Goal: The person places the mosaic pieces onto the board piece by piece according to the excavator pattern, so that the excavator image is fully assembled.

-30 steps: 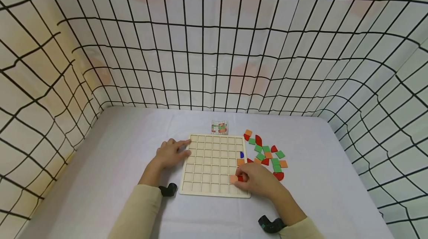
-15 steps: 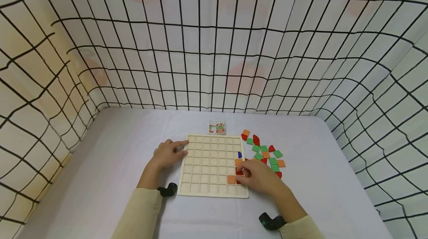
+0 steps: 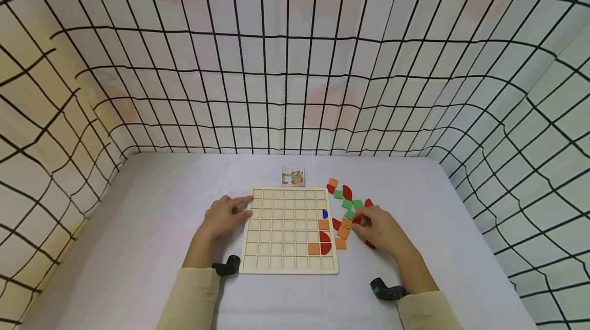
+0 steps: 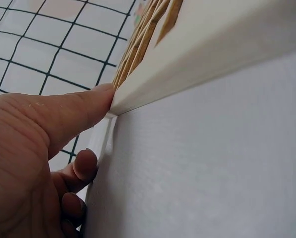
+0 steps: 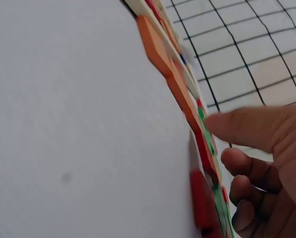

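Note:
A pale wooden grid board (image 3: 286,271) lies on the white table. On its right side sit an orange square (image 3: 313,249), another orange square (image 3: 323,224), a small blue half-round piece (image 3: 324,213) and two red quarter-round pieces (image 3: 324,243) forming a half circle. My left hand (image 3: 223,217) touches the board's left edge with index finger and thumb; the left wrist view has the thumb (image 4: 83,109) at the board's corner. Right of the board, my right hand (image 3: 384,230) is over the loose tiles, fingers bent, and hides some of them. A gap shows between its thumb (image 5: 247,126) and fingers.
Loose green tiles (image 3: 347,204), orange tiles (image 3: 340,243) and red rounded pieces (image 3: 347,192) lie scattered right of the board. A small printed pattern card (image 3: 293,177) is behind it. Black netting (image 3: 286,104) rises at the back and sides.
My right hand has left the red pieces on the board and moved right to the loose tiles. The red half circle is now uncovered. The left hand still touches the board.

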A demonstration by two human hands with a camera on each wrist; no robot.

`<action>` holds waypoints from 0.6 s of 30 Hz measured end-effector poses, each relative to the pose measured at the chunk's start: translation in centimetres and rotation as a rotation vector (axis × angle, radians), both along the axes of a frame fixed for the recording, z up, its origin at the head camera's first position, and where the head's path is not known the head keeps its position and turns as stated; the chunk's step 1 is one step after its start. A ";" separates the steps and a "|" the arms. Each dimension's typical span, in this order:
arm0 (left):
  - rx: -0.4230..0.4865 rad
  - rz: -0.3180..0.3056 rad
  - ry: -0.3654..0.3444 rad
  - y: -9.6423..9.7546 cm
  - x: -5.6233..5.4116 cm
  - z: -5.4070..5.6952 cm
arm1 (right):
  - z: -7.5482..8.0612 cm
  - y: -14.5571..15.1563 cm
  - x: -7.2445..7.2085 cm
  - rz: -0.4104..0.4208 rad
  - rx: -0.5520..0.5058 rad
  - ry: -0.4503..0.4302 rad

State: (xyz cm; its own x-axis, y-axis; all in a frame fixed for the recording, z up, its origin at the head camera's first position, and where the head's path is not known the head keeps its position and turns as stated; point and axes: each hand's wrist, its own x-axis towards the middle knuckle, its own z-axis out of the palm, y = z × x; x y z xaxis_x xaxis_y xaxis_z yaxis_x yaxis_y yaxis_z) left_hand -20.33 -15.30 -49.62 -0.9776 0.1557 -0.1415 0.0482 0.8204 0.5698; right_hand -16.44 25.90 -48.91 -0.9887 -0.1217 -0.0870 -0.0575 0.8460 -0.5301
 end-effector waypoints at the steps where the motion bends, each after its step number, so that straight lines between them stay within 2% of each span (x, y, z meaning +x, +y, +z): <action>1: 0.005 0.000 0.003 0.0 0.1 0.1 | -0.1 -0.1 0.0 0.014 -0.003 0.002; 7: 0.001 -0.006 0.012 0.1 0.1 0.0 | -0.6 -0.6 0.0 0.016 0.028 0.018; 18: -0.023 0.037 0.044 0.1 0.0 -0.5 | -0.6 -0.7 -0.1 0.030 0.051 0.006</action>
State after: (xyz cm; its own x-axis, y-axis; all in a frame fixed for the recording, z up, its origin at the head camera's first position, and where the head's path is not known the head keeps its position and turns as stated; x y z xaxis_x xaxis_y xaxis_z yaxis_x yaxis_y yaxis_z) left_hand -20.30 -15.18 -50.08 -0.9880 0.1161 -0.1014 0.0418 0.8351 0.5486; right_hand -16.54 25.21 -49.48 -0.9852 -0.1466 -0.0884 -0.0859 0.8699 -0.4857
